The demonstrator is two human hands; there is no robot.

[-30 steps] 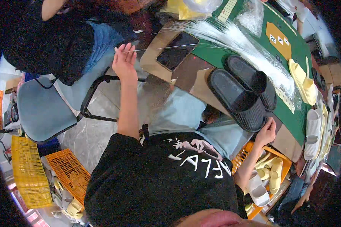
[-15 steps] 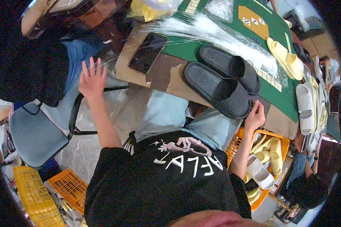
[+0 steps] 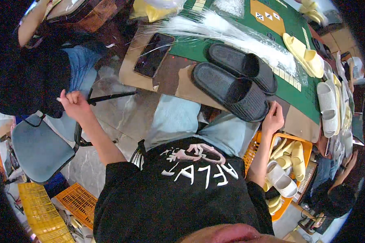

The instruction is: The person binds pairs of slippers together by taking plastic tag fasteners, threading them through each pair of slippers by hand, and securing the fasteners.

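My left hand [image 3: 74,103] is raised out to my left with the fingers curled into a fist, close to the black armrest of a grey chair [image 3: 40,148]. A small pale bit shows at the knuckles; I cannot tell what it is. My right hand [image 3: 273,118] grips the heel end of the nearer black slipper [image 3: 227,91], which lies at the table's front edge. A second black slipper [image 3: 241,67] lies just behind it. A bundle of thin clear strands [image 3: 231,34] is spread over the green mat [image 3: 288,28].
A dark phone [image 3: 154,54] lies on brown cardboard at the table's left. Yellow slippers [image 3: 304,50] and white slippers [image 3: 326,107] line the right side. An orange crate [image 3: 257,148] of pale slippers stands by my right knee. Another person [image 3: 24,81] sits at left; crates [image 3: 75,200] lie on the floor.
My left hand has dropped from near the table down and to the left, and its fingers went from spread to curled. My right hand has stayed at the slipper's heel.
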